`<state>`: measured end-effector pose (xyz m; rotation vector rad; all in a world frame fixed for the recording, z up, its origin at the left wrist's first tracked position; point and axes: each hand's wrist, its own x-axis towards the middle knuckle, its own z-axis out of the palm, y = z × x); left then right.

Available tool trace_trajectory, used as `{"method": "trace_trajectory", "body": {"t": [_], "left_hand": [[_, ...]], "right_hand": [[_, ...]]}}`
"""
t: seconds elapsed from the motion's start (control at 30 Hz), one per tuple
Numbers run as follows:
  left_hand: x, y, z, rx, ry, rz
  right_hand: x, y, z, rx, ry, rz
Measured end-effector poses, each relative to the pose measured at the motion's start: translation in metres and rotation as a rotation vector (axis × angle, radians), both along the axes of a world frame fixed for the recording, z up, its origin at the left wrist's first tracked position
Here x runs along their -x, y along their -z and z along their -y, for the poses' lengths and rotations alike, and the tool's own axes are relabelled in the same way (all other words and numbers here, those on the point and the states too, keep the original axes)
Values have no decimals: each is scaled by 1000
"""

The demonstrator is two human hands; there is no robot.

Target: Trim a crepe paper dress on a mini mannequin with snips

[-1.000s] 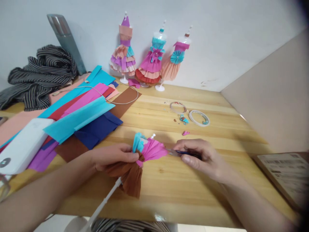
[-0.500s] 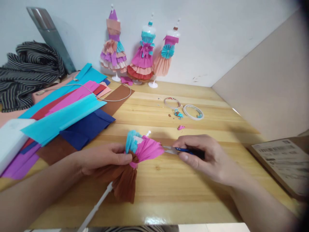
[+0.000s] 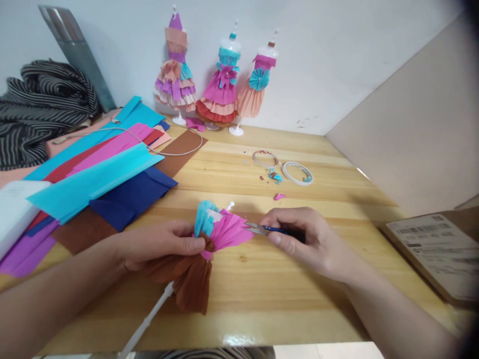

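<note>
Tilted over the near part of the table is a small dress-form stand (image 3: 147, 321) dressed in crepe paper. Its brown paper skirt (image 3: 192, 289) hangs below the waist, with turquoise paper (image 3: 204, 214) and a pink pleated paper piece (image 3: 234, 231) above. My left hand (image 3: 164, 244) grips the stand at its waist, thumb pressed on the brown paper. My right hand (image 3: 303, 237) is closed on scissors (image 3: 277, 230) with dark blue handles. The scissor blades are at the outer edge of the pink piece; whether they cut into it I cannot tell.
Three paper-dressed forms (image 3: 220, 94) stand along the wall. Coloured crepe paper sheets (image 3: 97, 179) lie on the left beside striped cloth (image 3: 48, 109) and a bottle (image 3: 77, 55). Tape rolls (image 3: 298, 173) and paper scraps (image 3: 276, 175) sit mid-table. A cardboard box (image 3: 422, 254) stands at right.
My right hand has moved left with the scissors, bringing the blades up to the pink paper's edge. My left hand and the dress-form stand have hardly moved.
</note>
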<state>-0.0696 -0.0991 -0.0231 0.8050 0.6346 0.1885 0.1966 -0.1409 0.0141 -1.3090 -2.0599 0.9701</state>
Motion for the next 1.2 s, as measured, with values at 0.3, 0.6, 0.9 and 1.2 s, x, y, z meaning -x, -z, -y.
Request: {"method": "trace_trajectory", "body": {"t": [0.3,0.6,0.9,1.2], "left_hand": [[2,1,-1,-12,12,-22],[0,-1,0,-54,30,-65],[-1,-2,0,-51,53,-72],[-1,-1,0,-75,54,-121]], "right_hand": [[-5,1,-1,-4,21,17],[-6,-1,-2,13,-9,28],[1,4,0,81,-5,-59],[5,8,1,110,6,-104]]}}
